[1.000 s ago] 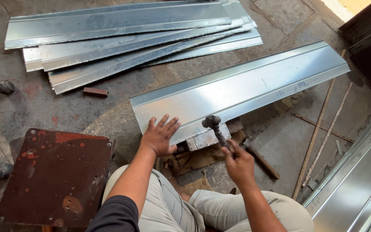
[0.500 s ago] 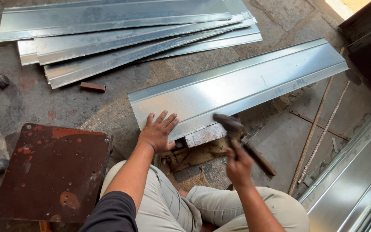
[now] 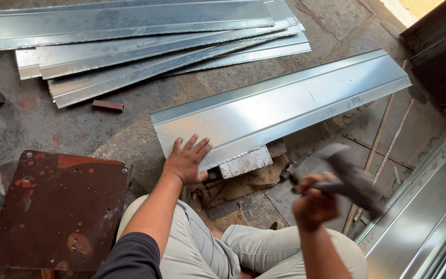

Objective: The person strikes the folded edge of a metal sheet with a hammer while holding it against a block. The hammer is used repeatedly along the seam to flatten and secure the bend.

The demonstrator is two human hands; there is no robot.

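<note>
A long folded sheet of shiny galvanised metal (image 3: 285, 108) lies slantwise on the stone floor in front of me. My left hand (image 3: 186, 160) presses flat on its near left end, fingers spread. Under that edge sits a pale metal block (image 3: 245, 163) on a piece of brown sacking (image 3: 243, 183). My right hand (image 3: 313, 201) grips the handle of a hammer (image 3: 354, 181), raised off to the right and blurred by motion, well clear of the sheet.
A pile of similar metal sheets (image 3: 145, 41) lies at the back left. A rusty red metal plate (image 3: 52, 206) stands by my left knee. More sheet metal (image 3: 429, 217) leans at the right, with thin rods (image 3: 383, 139) and a small brown block (image 3: 108, 106) on the floor.
The hammer has swung up and away to the right from the sheet's edge over the block. My left hand stays pressed on the sheet.
</note>
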